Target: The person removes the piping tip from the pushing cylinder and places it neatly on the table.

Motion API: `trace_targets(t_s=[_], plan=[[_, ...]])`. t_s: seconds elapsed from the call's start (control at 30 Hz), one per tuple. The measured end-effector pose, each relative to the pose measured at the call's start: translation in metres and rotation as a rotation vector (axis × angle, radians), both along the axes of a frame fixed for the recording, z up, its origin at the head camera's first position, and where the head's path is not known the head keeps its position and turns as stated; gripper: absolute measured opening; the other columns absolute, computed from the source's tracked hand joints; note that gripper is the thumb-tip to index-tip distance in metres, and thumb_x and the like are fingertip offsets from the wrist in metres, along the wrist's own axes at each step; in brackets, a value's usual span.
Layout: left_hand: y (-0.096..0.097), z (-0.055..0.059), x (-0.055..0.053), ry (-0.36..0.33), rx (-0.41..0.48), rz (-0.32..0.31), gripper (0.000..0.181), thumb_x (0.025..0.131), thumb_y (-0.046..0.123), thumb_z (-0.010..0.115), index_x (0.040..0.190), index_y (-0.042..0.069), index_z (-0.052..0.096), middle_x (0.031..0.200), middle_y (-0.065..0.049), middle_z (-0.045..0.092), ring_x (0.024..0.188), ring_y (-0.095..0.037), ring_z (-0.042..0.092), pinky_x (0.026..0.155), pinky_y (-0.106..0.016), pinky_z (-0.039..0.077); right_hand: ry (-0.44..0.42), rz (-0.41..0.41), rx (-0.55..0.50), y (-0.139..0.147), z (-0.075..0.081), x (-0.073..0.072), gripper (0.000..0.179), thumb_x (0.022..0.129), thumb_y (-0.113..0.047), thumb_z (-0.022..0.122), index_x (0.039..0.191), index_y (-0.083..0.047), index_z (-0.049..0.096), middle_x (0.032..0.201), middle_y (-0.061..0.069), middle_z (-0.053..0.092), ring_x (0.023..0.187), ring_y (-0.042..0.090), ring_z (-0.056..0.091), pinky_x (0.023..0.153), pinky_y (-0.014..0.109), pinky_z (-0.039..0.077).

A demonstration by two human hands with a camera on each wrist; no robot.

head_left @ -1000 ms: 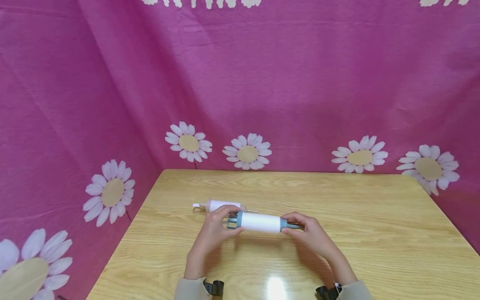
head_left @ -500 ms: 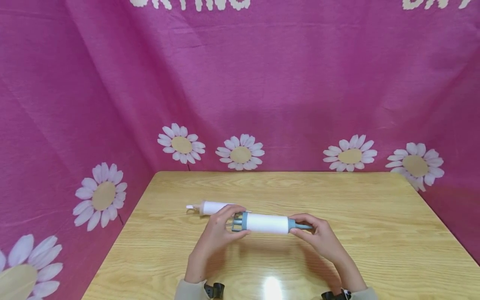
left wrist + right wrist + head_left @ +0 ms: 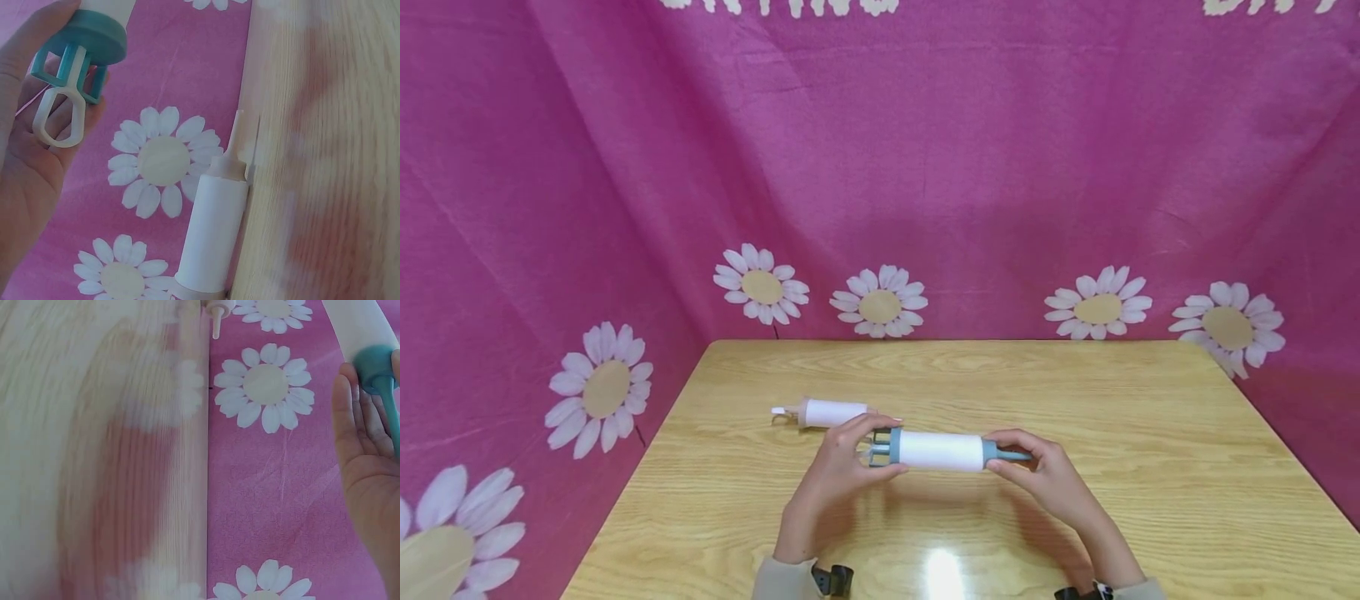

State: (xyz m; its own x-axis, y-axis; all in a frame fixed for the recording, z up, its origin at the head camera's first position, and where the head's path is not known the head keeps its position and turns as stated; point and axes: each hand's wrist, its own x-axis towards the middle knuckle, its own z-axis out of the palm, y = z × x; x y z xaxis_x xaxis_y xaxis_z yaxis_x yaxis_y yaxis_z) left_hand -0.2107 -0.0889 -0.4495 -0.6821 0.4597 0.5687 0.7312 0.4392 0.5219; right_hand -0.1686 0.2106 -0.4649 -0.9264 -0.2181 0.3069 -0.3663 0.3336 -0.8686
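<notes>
Between both hands, above the table, is a syringe-like white tube with teal ends (image 3: 942, 451), held roughly level. My left hand (image 3: 838, 467) grips its left end, thumb below and fingers above. In the left wrist view, that teal end (image 3: 94, 37) has an open frame and a white loop (image 3: 42, 119). My right hand (image 3: 1045, 479) pinches the other teal end (image 3: 375, 365), where a thin tapered nozzle points right. Behind the left hand lies a similar white tube with pale beige ends (image 3: 835, 413), partly hidden by that hand.
A wooden table (image 3: 1112, 400) extends beneath the hands, with a glare spot near its front. A magenta cloth (image 3: 985, 167) printed with white daisies hangs behind and to the left. Dark bands sit on both wrists.
The head view has shifted slightly. Both hands and the teal-ended tube have moved a little to the right, away from the beige-ended tube. The grip looks the same.
</notes>
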Motion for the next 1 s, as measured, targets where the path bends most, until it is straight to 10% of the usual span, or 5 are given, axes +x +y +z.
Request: trace_targets(t_s=[0.3, 0.63, 1.0], plan=[[0.0022, -0.0046, 0.0000, 0.020, 0.051, -0.023, 0.053, 0.066, 0.019, 0.091, 0.112, 0.009, 0.068, 0.110, -0.007, 0.073, 0.108, -0.024, 0.069, 0.103, -0.041, 0.051, -0.040, 0.009, -0.009, 0.0015, 0.0026, 0.0004, 0.027, 0.091, -0.013, 0.068, 0.117, -0.006, 0.066, 0.114, -0.010, 0.067, 0.096, 0.000, 0.062, 0.077, 0.021, 0.058], [0.0019, -0.0046, 0.0020, -0.024, 0.068, -0.022, 0.053, 0.065, 0.018, 0.091, 0.112, 0.009, 0.068, 0.111, -0.011, 0.073, 0.116, -0.027, 0.066, 0.107, -0.045, 0.046, -0.117, 0.002, 0.004, 0.0021, 0.0022, -0.0005, 0.026, 0.095, -0.017, 0.064, 0.118, -0.007, 0.064, 0.116, 0.012, 0.066, 0.094, 0.002, 0.063, 0.077, 0.022, 0.058], [0.0009, -0.0037, 0.0036, -0.041, 0.071, 0.010, 0.051, 0.066, 0.018, 0.091, 0.112, 0.012, 0.070, 0.112, -0.007, 0.074, 0.120, -0.034, 0.063, 0.102, -0.045, 0.050, 0.196, 0.012, 0.048, -0.0008, -0.0046, -0.0036, 0.029, 0.086, -0.003, 0.071, 0.114, -0.009, 0.066, 0.107, 0.004, 0.070, 0.096, -0.001, 0.063, 0.080, 0.019, 0.057]])
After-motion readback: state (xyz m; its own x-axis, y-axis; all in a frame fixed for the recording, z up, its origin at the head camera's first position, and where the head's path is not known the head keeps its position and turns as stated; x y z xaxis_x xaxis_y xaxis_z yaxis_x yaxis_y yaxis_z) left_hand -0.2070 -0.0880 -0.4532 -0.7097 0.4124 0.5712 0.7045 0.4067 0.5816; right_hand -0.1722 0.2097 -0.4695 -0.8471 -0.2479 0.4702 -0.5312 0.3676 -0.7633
